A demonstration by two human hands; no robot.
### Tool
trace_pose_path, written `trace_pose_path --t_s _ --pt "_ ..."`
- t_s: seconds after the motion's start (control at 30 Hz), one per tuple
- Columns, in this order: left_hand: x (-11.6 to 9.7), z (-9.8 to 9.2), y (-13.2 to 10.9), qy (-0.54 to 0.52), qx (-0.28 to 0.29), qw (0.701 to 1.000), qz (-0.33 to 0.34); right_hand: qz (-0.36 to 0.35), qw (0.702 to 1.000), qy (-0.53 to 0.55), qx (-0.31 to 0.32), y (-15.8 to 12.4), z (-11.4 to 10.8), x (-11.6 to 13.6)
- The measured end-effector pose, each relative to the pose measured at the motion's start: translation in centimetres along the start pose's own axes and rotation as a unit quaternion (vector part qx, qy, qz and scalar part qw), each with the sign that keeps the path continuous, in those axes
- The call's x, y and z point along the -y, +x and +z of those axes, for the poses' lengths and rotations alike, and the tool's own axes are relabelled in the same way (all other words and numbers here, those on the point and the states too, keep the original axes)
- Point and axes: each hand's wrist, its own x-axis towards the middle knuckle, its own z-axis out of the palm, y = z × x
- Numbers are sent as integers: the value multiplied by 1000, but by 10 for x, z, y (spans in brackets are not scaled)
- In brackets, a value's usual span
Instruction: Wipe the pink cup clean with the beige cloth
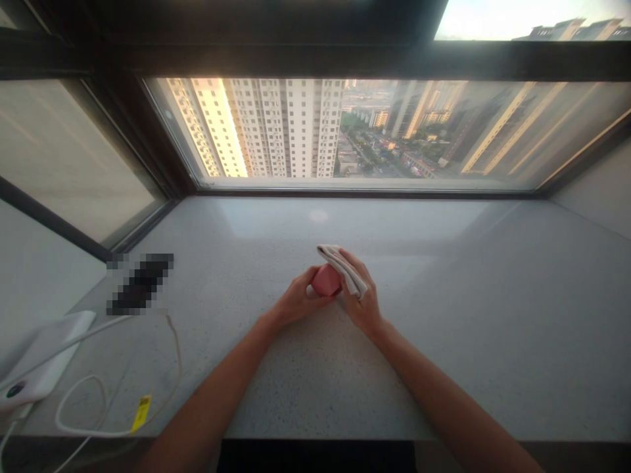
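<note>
The left hand (298,301) has its fingers (311,284) curled closed around a pink rounded object (326,280), held between both hands above the counter (236,368). The right hand (363,302) pinches a folded white cloth (345,268), its long axis slanting across the object's far side, toward the right fingers. The object sits slightly nearer the left hand.
</note>
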Motion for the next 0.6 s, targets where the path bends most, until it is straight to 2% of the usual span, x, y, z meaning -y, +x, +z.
trace_pose_path --t_s 0.1,0.2,0.43,0.5,0.6 --pt "-3 -1 0 -17 2 1000 -8 2 1000 -8 4 0 -1 0" --pt "-6 -2 -1 -16 1 1000 -15 -26 998 -35 33 0 -3 3" --pt "-4 7 -1 4 -45 998 -44 -86 990 -64 94 2 -3 4" --pt "-5 10 0 24 -50 997 -56 -51 995 -42 79 2 0 2" --pt "-6 12 0 49 -73 995 -47 26 999 -14 21 -1 2 2"
